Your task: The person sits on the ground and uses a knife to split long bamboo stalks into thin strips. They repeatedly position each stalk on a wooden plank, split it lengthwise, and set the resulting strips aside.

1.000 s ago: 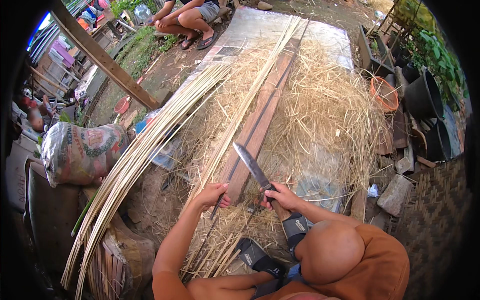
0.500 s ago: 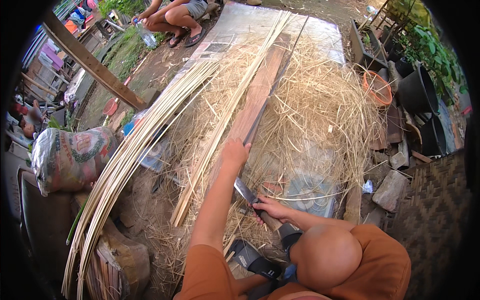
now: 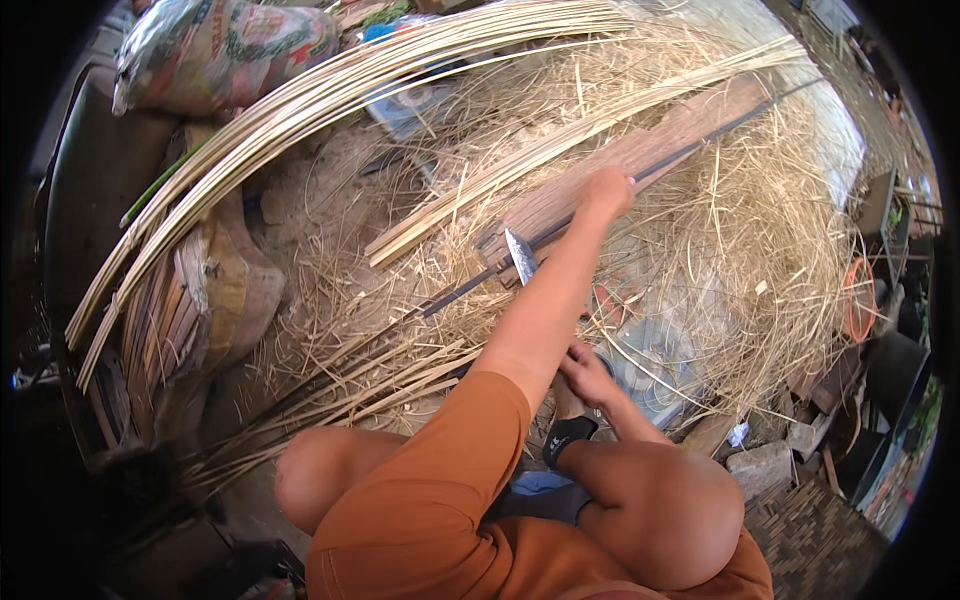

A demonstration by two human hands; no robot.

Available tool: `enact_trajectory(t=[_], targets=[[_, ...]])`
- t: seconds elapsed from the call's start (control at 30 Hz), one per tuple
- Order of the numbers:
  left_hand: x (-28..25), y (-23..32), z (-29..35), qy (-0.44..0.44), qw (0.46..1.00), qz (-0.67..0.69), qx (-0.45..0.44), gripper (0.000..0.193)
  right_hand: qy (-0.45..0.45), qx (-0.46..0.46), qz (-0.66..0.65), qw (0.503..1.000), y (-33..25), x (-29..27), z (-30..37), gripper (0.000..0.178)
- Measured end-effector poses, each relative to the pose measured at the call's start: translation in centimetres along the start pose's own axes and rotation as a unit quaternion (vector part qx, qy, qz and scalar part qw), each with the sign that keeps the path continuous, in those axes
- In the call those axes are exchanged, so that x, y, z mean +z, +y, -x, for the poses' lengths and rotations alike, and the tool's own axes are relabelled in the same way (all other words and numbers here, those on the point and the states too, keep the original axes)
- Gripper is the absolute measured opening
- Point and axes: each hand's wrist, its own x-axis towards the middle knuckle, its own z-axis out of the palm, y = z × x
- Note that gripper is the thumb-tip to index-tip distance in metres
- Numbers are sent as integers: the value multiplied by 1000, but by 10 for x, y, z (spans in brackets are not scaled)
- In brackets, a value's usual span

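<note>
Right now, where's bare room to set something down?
Mostly bare dirt lies between the arched bamboo bundle and straighter strips. The pale sheet looks open along its upper-right edge, beyond the shavings. Around the knife and plank it's crowded.

The left arm (image 3: pixel 537 312) stretches forward, left grip (image 3: pixel 608 190) curled; the right grip (image 3: pixel 588 375) curls near the right knee (image 3: pixel 690 500).

Whitish sack (image 3: pixel 170 70): red lettering (image 3: pixel 217 42) mid-length, green emblem (image 3: pixel 262 38) toward right end. Black sandal (image 3: pixel 572 434): pale mark (image 3: pixel 556 441), unreadably small.
</note>
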Motion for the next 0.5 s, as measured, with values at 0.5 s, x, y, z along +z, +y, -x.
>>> enact_trajectory(t=[0.5], targets=[[33,26,-24,13,999,24,17,27,-118,-84,415,898,-30,-6,2,34]])
